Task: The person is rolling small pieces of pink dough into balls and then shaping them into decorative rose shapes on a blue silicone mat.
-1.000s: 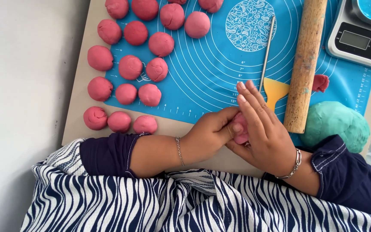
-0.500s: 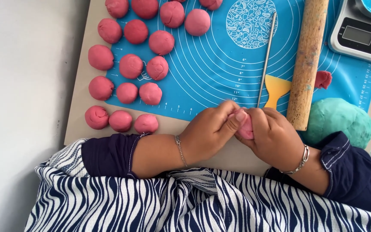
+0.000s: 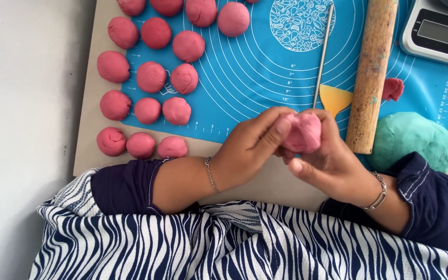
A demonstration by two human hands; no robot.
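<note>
Pink dough, soft and a bit creased, sits as a lump [image 3: 302,132] pinched between both hands just above the near edge of the bench [image 3: 86,150]. The left hand [image 3: 252,150] wraps it from the left w/ thumb and fingers pressed on; the right hand [image 3: 327,161] cups it from below and behind, so the two hands are together, closed around that one piece. Each wrist has a thin metal bracelet, sleeves dark navy.

On the left, approx. fifteen pink balls [image 3: 151,77] lie in loose rows, smooth and round (a few show seams), some on the blue mat [image 3: 255,78], some on the bare beige board beside it. The mat is rubbery-looking, printed w/ white concentric rings.

Just right of the hands a wooden rolling pin [image 3: 372,78] lies lengthwise, its surface stained. Next to it: a thin metal rod [image 3: 323,52], a small yellow wedge-shaped scraper [image 3: 334,98], and a small pink scrap [image 3: 392,89]. A big teal dough mound [image 3: 416,140], matte and lumpy, rests near the right forearm. A white kitchen scale [image 3: 436,33] is at the top right corner. A striped navy-and-white cloth [image 3: 208,243] covers the lap.
</note>
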